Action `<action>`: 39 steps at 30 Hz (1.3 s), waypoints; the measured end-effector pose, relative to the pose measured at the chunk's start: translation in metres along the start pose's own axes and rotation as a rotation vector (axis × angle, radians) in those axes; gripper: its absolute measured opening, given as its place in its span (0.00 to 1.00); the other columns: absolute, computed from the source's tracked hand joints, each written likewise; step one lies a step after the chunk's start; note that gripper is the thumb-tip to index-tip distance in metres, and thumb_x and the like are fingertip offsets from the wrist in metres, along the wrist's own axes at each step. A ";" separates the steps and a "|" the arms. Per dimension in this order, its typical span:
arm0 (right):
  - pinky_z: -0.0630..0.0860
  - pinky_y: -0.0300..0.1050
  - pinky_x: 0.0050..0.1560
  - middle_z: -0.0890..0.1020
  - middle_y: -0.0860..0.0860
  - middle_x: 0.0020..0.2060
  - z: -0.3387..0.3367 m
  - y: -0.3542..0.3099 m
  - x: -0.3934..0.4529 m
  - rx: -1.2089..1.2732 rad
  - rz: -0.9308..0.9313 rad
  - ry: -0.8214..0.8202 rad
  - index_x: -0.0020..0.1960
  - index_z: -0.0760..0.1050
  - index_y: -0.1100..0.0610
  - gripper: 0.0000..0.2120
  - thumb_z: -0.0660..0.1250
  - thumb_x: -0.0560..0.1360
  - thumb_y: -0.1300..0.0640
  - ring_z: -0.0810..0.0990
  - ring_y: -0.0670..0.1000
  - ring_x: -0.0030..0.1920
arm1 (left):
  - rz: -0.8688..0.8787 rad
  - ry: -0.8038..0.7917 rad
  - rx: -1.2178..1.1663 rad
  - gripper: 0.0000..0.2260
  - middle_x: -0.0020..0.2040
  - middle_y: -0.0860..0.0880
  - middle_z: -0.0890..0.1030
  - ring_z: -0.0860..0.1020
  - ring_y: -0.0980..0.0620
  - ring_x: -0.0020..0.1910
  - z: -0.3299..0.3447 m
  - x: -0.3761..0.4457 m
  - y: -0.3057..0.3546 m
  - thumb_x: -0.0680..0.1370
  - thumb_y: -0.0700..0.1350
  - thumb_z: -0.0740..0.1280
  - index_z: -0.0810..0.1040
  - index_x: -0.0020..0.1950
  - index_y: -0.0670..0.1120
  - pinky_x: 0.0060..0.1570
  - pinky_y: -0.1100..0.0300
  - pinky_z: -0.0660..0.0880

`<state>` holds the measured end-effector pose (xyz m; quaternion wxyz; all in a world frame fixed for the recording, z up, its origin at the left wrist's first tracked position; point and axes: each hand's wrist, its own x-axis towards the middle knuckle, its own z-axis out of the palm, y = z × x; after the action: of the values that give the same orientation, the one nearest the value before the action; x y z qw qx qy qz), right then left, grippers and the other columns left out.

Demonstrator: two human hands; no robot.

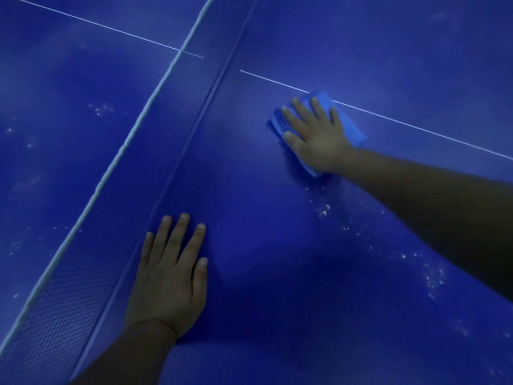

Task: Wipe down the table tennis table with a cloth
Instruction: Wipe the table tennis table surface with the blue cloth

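The blue table tennis table (277, 245) fills the head view. A folded blue cloth (349, 126) lies on it over the thin white centre line (416, 127). My right hand (316, 134) presses flat on the cloth with straight, spread fingers pointing toward the net. My left hand (172, 273) rests flat on the bare table surface beside the net, fingers straight, holding nothing.
The net (144, 162) with its white top band runs diagonally from the lower left to the top centre. Pale dust specks (323, 211) are scattered on the near half to the right and on the far half beyond the net.
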<state>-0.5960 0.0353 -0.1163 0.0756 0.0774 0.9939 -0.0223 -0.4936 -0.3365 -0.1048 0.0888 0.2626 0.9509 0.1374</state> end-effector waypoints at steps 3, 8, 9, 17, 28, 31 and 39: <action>0.44 0.64 0.75 0.48 0.46 0.81 -0.010 0.037 0.010 -0.003 0.115 0.021 0.81 0.46 0.42 0.28 0.46 0.83 0.39 0.45 0.56 0.80 | 0.002 0.012 0.002 0.26 0.79 0.45 0.61 0.54 0.45 0.79 0.001 0.000 0.000 0.81 0.53 0.50 0.66 0.76 0.46 0.77 0.50 0.44; 0.49 0.67 0.74 0.59 0.54 0.79 -0.002 0.005 -0.060 -0.037 -0.444 0.079 0.79 0.56 0.48 0.28 0.49 0.82 0.40 0.54 0.63 0.79 | 0.004 0.018 0.007 0.26 0.79 0.45 0.61 0.53 0.45 0.79 0.003 0.000 -0.001 0.81 0.53 0.50 0.66 0.77 0.46 0.77 0.52 0.41; 0.49 0.68 0.74 0.61 0.54 0.78 0.008 -0.001 -0.092 -0.052 -0.684 0.092 0.78 0.60 0.49 0.26 0.50 0.83 0.41 0.55 0.65 0.78 | 0.000 0.018 0.007 0.26 0.79 0.45 0.61 0.53 0.45 0.79 0.003 0.000 -0.001 0.81 0.53 0.50 0.66 0.77 0.46 0.77 0.52 0.41; 0.47 0.64 0.75 0.55 0.50 0.80 -0.016 0.032 -0.042 -0.053 -0.285 0.027 0.79 0.50 0.45 0.28 0.46 0.81 0.38 0.50 0.59 0.80 | -0.001 0.022 -0.033 0.27 0.79 0.47 0.58 0.50 0.47 0.80 0.001 -0.002 0.000 0.81 0.54 0.48 0.63 0.78 0.45 0.78 0.52 0.41; 0.45 0.70 0.75 0.58 0.49 0.79 0.018 -0.022 -0.149 -0.128 -1.300 -0.014 0.77 0.63 0.45 0.24 0.51 0.83 0.40 0.51 0.61 0.80 | -0.015 0.052 -0.115 0.29 0.80 0.46 0.55 0.49 0.50 0.80 0.002 -0.004 -0.002 0.81 0.56 0.48 0.62 0.78 0.41 0.78 0.55 0.41; 0.52 0.71 0.73 0.61 0.54 0.78 0.000 0.017 -0.086 -0.191 -0.945 0.023 0.77 0.61 0.49 0.27 0.47 0.83 0.39 0.56 0.65 0.78 | -0.017 0.053 -0.103 0.29 0.80 0.45 0.56 0.49 0.49 0.80 0.002 -0.004 -0.002 0.81 0.56 0.48 0.63 0.77 0.41 0.78 0.54 0.41; 0.51 0.69 0.73 0.60 0.53 0.79 0.002 -0.047 -0.072 -0.097 -0.572 0.143 0.78 0.60 0.47 0.27 0.52 0.82 0.40 0.55 0.65 0.78 | -0.031 0.047 -0.078 0.29 0.80 0.45 0.55 0.48 0.50 0.80 0.004 -0.004 0.000 0.81 0.56 0.47 0.60 0.79 0.43 0.78 0.55 0.40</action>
<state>-0.5324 -0.0221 -0.1055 -0.0002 -0.2083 0.9780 0.0104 -0.4891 -0.3384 -0.1079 0.0787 0.2408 0.9507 0.1791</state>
